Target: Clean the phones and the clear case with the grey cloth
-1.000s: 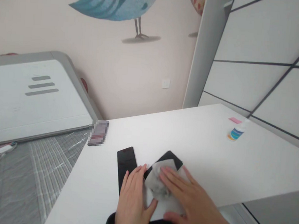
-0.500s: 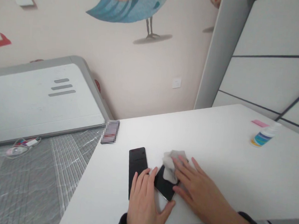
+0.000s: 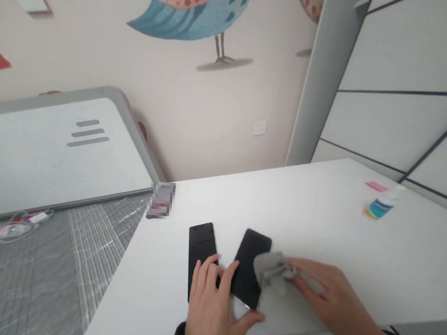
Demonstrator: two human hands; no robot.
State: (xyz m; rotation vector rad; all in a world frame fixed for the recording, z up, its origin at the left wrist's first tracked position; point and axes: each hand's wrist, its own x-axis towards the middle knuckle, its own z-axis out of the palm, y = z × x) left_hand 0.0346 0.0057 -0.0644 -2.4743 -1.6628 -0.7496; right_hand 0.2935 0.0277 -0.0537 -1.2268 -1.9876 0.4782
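Head view: the person's right hand [image 3: 327, 297] has its grip closed around a crumpled, light grey cloth [image 3: 272, 268], which is at the right edge of a flat, black, rectangular phone with a silvery rim [image 3: 249, 264] at the near side of the white, smooth worktop [image 3: 300, 208]. The left hand [image 3: 212, 302] keeps a wide grip, index fingertip at that phone's left edge, thumb spread near its near right corner. Other fingers overlap a longer, black, rectangular phone [image 3: 201, 247] to the left. Far right stands a white plastic bottle with a blue label [image 3: 383, 204].
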